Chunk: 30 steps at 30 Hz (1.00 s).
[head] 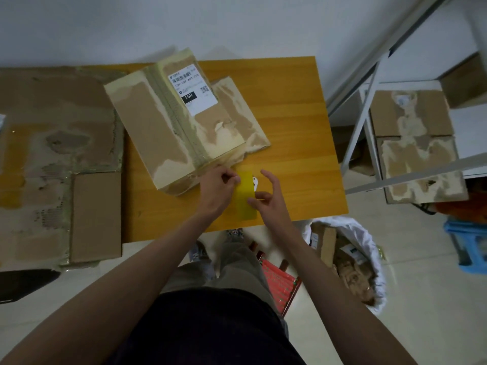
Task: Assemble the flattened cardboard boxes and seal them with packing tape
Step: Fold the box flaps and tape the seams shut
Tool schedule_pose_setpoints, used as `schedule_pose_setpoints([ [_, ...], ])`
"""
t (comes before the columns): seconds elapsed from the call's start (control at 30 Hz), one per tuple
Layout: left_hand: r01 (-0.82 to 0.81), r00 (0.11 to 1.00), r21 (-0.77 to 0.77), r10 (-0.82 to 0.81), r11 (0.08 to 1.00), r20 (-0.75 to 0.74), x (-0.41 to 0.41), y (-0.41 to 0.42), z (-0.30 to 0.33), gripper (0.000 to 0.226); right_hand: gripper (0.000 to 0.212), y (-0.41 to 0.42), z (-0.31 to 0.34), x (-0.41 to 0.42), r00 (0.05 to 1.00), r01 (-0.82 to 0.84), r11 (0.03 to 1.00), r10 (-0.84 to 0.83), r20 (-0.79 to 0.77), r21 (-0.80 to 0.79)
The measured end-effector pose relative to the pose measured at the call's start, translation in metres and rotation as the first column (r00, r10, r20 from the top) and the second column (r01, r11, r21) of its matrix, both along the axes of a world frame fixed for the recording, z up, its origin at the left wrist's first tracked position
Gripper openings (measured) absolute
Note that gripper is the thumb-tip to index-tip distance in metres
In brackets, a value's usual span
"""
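An assembled cardboard box (163, 127) with a white shipping label stands tilted on the wooden table (297, 143). A yellowish strip of packing tape (245, 196) hangs in front of the box's near corner. My left hand (217, 189) pinches the strip's upper end beside the box. My right hand (266, 198) pinches the strip lower down with thumb and forefinger, the other fingers spread. A small white object (255, 181), only partly visible, lies behind the strip. A flattened box (237, 111) lies under the assembled one.
Flattened cardboard (60, 164) covers the table's left part. A white metal shelf (374, 101) with worn boxes (416, 143) stands at the right. A white bag of cardboard scraps (350, 259) and a blue stool (469, 246) are on the floor. A red stool (279, 283) is under me.
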<state>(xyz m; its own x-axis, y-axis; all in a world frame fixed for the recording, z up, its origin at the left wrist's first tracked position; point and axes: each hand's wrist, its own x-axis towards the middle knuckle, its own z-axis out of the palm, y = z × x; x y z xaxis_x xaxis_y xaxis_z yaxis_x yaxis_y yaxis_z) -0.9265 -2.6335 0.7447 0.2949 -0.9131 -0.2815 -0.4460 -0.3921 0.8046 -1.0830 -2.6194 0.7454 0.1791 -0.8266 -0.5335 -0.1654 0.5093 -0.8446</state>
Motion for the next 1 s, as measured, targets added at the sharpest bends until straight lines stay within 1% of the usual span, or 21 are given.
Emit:
schedule_pose_setpoints([
  [0.1,0.079,0.997,-0.122,-0.076,0.989,0.033,-0.004,0.0,0.005,0.015,0.051,0.003,0.005,-0.002,0.997,0.07,0.993,-0.071,-0.005,-0.1],
  [0.2,0.132,0.991,-0.224,-0.123,0.966,0.053,-0.004,0.006,0.013,0.011,0.04,0.006,0.011,0.002,0.997,0.062,0.987,-0.068,-0.036,-0.148],
  [0.27,0.217,0.976,-0.257,-0.201,0.942,0.088,-0.008,0.009,0.019,0.009,0.031,0.005,0.013,0.006,0.992,0.099,0.983,-0.11,-0.066,-0.152],
  [0.3,0.242,0.97,-0.26,-0.225,0.935,0.095,-0.012,0.009,0.022,0.008,0.026,0.005,0.014,0.006,0.987,0.132,0.98,-0.144,-0.069,-0.15],
  [0.33,0.234,0.972,-0.249,-0.219,0.94,0.083,-0.014,0.009,0.024,0.006,0.02,0.004,0.014,0.005,0.983,0.157,0.976,-0.169,-0.07,-0.152],
  [0.4,0.161,0.987,-0.206,-0.157,0.965,0.038,-0.015,0.006,0.026,0.002,0.01,0.006,0.014,0.001,0.982,0.156,0.972,-0.171,-0.076,-0.173],
  [0.47,0.12,0.993,-0.173,-0.116,0.978,0.032,-0.015,0.001,0.026,0.002,0.006,0.007,0.014,-0.005,0.985,0.128,0.974,-0.147,-0.093,-0.188],
  [0.53,0.124,0.992,-0.127,-0.119,0.984,0.048,-0.017,-0.007,0.023,0.001,0.005,0.009,0.014,-0.01,0.986,0.104,0.974,-0.126,-0.104,-0.199],
  [0.67,0.18,0.981,0.062,-0.184,0.982,0.068,-0.023,-0.02,0.007,0.004,0.008,0.011,0.012,-0.018,0.99,0.048,0.975,-0.075,-0.119,-0.217],
  [0.73,0.205,0.972,0.107,-0.215,0.973,0.093,-0.027,-0.02,-0.001,0.005,0.011,0.011,0.007,-0.022,0.991,0.032,0.977,-0.058,-0.119,-0.212],
  [0.77,0.222,0.963,0.127,-0.238,0.967,0.125,-0.029,-0.019,-0.006,0.01,0.011,0.011,0.004,-0.024,0.991,0.024,0.979,-0.051,-0.128,-0.204],
  [0.8,0.247,0.951,0.155,-0.27,0.956,0.149,-0.03,-0.019,-0.01,0.021,0.012,0.012,0.0,-0.027,0.989,0.017,0.98,-0.046,-0.142,-0.199],
  [0.87,0.295,0.932,0.258,-0.337,0.92,0.135,-0.028,-0.022,-0.016,0.058,0.013,0.015,-0.008,-0.034,0.981,-0.005,0.978,-0.036,-0.188,-0.209],
  [0.9,0.312,0.924,0.301,-0.361,0.901,0.124,-0.026,-0.025,-0.017,0.071,0.015,0.016,-0.013,-0.037,0.975,-0.018,0.975,-0.033,-0.221,-0.222],
  [0.93,0.332,0.913,0.323,-0.388,0.886,0.124,-0.025,-0.026,-0.019,0.077,0.016,0.014,-0.018,-0.039,0.965,-0.028,0.972,-0.034,-0.259,-0.233],
  [1.0,0.379,0.89,0.324,-0.437,0.867,0.128,-0.023,-0.026,-0.021,0.07,0.018,0.005,-0.029,-0.043,0.935,-0.04,0.968,-0.052,-0.352,-0.248],
])
